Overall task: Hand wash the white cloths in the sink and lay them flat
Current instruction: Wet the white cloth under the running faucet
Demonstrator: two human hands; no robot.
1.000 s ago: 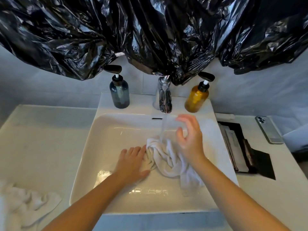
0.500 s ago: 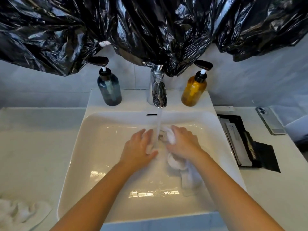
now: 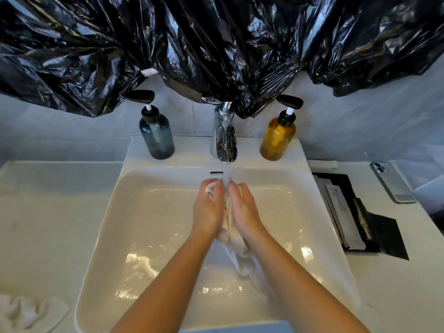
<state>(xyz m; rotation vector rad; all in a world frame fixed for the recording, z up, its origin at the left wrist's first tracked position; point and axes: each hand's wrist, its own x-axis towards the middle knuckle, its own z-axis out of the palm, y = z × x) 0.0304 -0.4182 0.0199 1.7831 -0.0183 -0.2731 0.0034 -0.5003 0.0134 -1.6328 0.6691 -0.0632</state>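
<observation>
A blue pump bottle [image 3: 156,137] and an amber one [image 3: 277,138] are sitting behind my basin. My phone [image 3: 392,181] is lying way off right, black plastic sheeting [image 3: 216,44] hanging overhead.

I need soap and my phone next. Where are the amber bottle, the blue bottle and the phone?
amber bottle [image 3: 276,140], head view, on its glass body.
blue bottle [image 3: 157,139], head view, on its glass body.
phone [image 3: 394,182], head view, on its back.

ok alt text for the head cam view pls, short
Two bare hands, left and right, press a wet white cloth between them under water running from a chrome tap into a white rectangular sink. A blue pump bottle and an amber one flank the tap.
</observation>
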